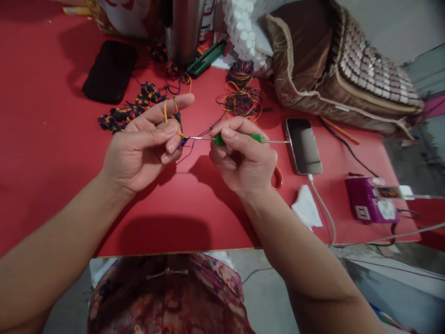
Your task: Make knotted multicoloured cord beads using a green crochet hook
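Note:
My right hand is closed around the green grip of a crochet hook, whose thin metal shaft points left. The shaft's tip meets an orange strand at the fingertips of my left hand. Its thumb and fingers pinch a small piece of dark crochet work, mostly hidden by the fingers. Orange yarn loops over the raised left index finger. Behind that hand lies a knobbly multicoloured crocheted strip on the red table.
A loose yarn tangle lies beyond my right hand. A black phone rests at the left, a charging phone at the right. A steel flask, brown cushion, white tissue and purple power box surround the work area.

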Demonstrator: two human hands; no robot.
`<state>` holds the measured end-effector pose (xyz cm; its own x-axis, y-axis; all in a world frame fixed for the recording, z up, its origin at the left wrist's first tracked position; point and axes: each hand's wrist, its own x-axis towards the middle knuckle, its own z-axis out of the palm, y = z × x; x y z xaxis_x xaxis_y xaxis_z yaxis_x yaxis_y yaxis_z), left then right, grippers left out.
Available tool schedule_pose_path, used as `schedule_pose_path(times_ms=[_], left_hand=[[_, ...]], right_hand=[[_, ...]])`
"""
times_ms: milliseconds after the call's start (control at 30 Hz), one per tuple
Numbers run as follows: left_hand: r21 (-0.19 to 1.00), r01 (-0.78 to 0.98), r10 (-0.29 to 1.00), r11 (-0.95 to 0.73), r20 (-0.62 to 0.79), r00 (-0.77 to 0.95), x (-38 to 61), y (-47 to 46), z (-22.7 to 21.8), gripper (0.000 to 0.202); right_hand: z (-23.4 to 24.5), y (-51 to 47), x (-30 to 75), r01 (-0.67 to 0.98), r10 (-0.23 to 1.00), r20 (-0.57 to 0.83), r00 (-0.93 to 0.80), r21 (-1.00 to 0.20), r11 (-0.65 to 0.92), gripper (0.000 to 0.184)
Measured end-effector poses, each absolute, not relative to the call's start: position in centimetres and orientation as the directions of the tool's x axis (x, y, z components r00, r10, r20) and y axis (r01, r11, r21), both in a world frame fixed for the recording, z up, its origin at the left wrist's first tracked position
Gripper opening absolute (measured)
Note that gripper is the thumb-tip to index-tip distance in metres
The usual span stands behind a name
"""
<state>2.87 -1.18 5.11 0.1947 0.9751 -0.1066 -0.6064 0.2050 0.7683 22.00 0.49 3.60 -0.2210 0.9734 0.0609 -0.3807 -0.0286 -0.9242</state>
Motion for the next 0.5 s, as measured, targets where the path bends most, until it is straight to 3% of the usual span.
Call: schedule_pose_path(times_ms=[233,367,500], left_hand=[[0.725,-0.641,0.960,0.252,-0.104,0.259,3.4,-1.3,4.2,0.037],[0.725,-0.649,0.960,0.229,-0.059,0.273,3.7,-1.0,3.0,0.037],[0.770,-0.625,0.986,0.126,-0.028,0.164,3.8,-0.9,2.5,0.037]], right_hand=[[3.4,0.4,21.6,-0.480,0.943,0.075,-0.325,-0.872,-0.096,0.027],[3.1,0.1,20.9,-0.529,0.955,0.092,-0.283,-0.845,-0.075,0.028],[2.6,0.1,20.3,-0.550,0.977,0.071,-0.203,-0.834,-0.054,0.026]])
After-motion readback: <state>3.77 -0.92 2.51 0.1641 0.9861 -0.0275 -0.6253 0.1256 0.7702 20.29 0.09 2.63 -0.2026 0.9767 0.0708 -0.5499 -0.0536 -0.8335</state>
